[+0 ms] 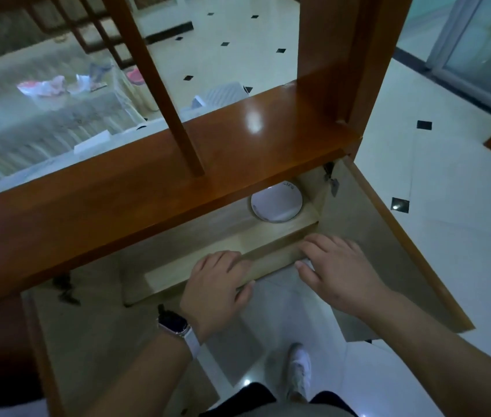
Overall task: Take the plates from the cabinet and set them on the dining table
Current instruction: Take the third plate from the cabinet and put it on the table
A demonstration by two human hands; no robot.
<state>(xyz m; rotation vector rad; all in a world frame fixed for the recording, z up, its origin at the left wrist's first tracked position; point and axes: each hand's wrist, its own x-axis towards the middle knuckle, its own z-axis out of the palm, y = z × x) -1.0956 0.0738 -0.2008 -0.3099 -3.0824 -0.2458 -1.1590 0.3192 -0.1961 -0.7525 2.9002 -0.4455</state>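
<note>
A white plate (277, 203) lies on the upper shelf inside the open wooden cabinet (135, 188), at the right end and partly hidden under the cabinet top. My left hand (217, 284) and my right hand (334, 266) rest on the front edge of the inner shelf (271, 251), fingers laid over it and thumbs below. A small white sliver shows beside my right thumb; I cannot tell what it is. The dining table (42, 124), under a pale cloth, stands beyond the cabinet at the upper left.
Both cabinet doors stand open: the right door (388, 251) swings out to my right, the left door (72, 341) to my left. Wooden posts (160, 85) rise from the cabinet top. Glossy tiled floor (464, 221) lies to the right. My shoe (299, 368) is below.
</note>
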